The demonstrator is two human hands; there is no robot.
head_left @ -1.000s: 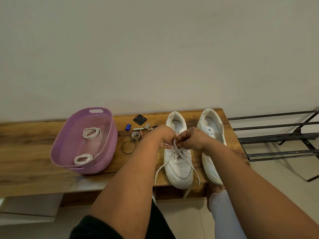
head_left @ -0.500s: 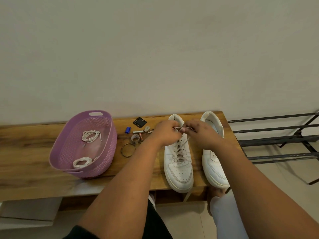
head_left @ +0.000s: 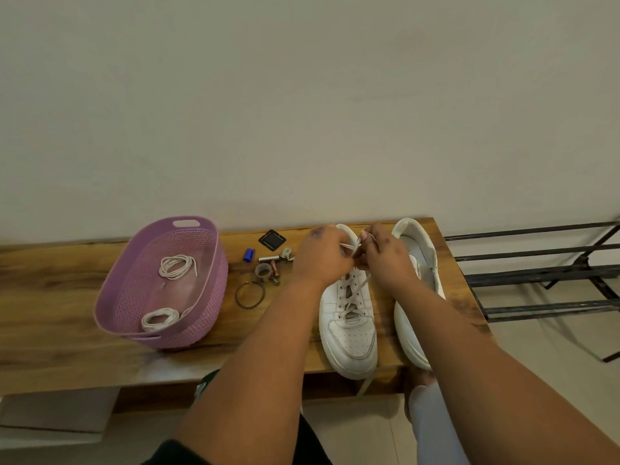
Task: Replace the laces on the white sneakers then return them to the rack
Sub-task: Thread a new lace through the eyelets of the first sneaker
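Observation:
Two white sneakers stand side by side on the wooden bench [head_left: 50,307]. The left sneaker [head_left: 350,333] carries a white lace [head_left: 349,303] crossed through its eyelets; the right sneaker [head_left: 414,286] shows no lace. My left hand [head_left: 323,256] and my right hand [head_left: 385,255] meet above the left sneaker's tongue, near its heel opening. Each pinches an end of the lace, and the ends cross between the fingertips. My forearms hide part of both shoes.
A purple plastic basket [head_left: 201,317] on the bench holds two coiled white laces [head_left: 176,266]. Small items lie between basket and shoes: a blue cap [head_left: 248,255], batteries, a black square [head_left: 272,240], a wire ring [head_left: 250,294]. A black metal rack [head_left: 543,273] stands right of the bench.
Both hands have moved from the middle of the left sneaker up toward its heel end, drawing the lace ends up; the loose ends that hung over the bench edge are taken up.

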